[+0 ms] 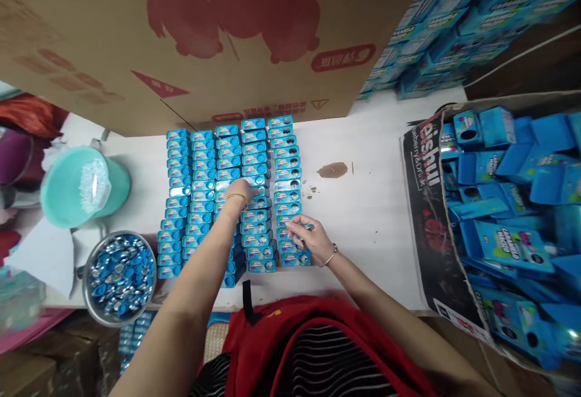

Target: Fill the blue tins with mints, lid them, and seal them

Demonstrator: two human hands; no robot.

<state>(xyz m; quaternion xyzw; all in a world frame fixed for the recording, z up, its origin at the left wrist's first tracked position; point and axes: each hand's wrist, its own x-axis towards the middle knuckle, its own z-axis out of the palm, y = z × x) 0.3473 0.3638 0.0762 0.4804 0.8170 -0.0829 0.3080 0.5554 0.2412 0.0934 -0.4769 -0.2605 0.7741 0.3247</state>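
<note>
Small blue printed boxes (203,185) stand in several packed columns on the white table. Those in the rightmost column (287,173) show dark or silvery round spots on top; the left columns show blue ones. My left hand (240,191), a gold bangle at its wrist, is curled on top of the boxes near the fourth column. Its fingertips are partly hidden, and whatever they hold cannot be made out. Over the near part of the rightmost column, my right hand (314,241) has its fingers pinched together, with a small blue-and-silver cap (309,226) showing in them.
A steel bowl (152,276) of blue-and-silver caps sits at the left, before a turquoise bucket (57,194). At right is an open carton (424,203) of blue boxes. A large cardboard box (254,82) borders the back, with stacked blue packs (436,34) beside it.
</note>
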